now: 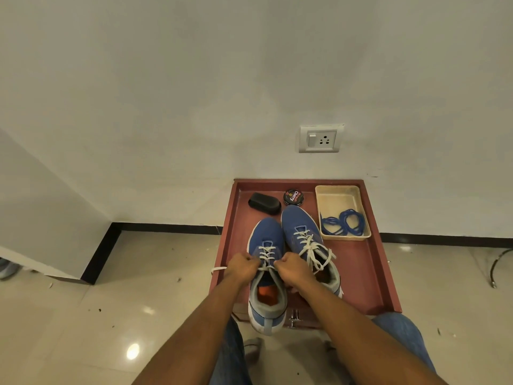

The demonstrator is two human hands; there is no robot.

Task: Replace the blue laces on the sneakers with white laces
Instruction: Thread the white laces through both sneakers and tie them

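Two blue sneakers stand side by side on a reddish-brown cabinet top (369,273). The left sneaker (265,237) carries a white lace (267,254) through its eyelets. My left hand (243,266) pinches one end of that lace, whose tail sticks out to the left. My right hand (291,269) pinches the other end at the shoe's right side. The right sneaker (298,225) is laced in white with a tied bow (316,252). The blue laces (344,222) lie coiled in a beige tray (337,195).
A black shoe brush (264,203) and a round tin of polish (293,197) sit at the back of the cabinet top. A wall socket (320,138) is on the white wall behind. Glossy floor tiles lie to the left and right.
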